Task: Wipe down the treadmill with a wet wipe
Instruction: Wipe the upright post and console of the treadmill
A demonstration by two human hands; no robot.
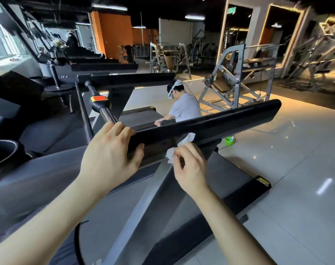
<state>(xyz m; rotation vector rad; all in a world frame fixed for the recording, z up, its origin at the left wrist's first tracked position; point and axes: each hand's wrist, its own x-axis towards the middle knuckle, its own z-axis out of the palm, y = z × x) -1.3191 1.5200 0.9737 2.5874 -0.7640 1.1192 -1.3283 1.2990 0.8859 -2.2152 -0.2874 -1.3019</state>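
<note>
Here the right hand (189,165) pinches a crumpled wet wipe (179,148) against the underside of the black handrail (210,124), seemingly touching it. The left hand (109,152) clasps the rail's near end. The rail's long axis runs away rightward, so the right hand sits nearer the unwiped far stretch.

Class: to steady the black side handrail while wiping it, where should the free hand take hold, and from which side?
Probably at its near end, from above, as the left hand does: the handrail is long and rounded, so fingers wrap over the top, leaving the far length free for the wipe.
</note>
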